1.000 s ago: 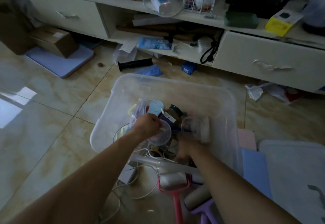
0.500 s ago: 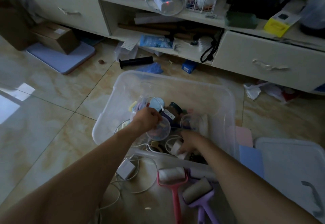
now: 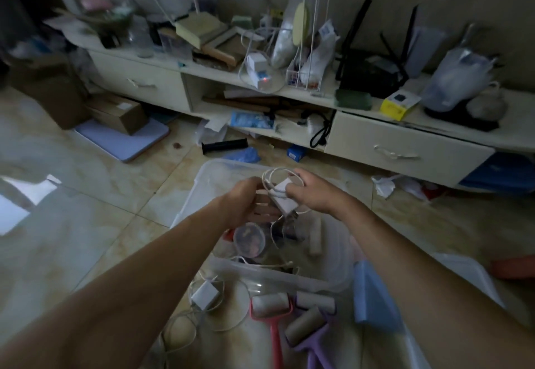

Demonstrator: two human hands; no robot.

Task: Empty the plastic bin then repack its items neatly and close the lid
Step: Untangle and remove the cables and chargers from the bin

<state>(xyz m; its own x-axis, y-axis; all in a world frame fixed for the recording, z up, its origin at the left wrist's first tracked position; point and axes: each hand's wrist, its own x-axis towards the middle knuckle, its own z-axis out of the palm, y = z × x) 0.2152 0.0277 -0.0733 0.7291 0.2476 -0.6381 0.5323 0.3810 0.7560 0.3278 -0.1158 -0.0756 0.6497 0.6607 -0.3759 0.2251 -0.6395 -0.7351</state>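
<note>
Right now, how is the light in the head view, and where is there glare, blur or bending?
Head view: dim, colours muted; window glare on the floor tiles at left; cabinet edge curves from the wide lens; forearms and picture edges smeared; the white charger held above the plastic bin by both hands is fairly sharp.

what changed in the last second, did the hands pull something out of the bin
Yes. Both hands came up out of the plastic bin: the right hand now holds a white charger with its cable, the left hand beside it. The round tub is back in the bin. The lint rollers on the floor stayed.
</note>
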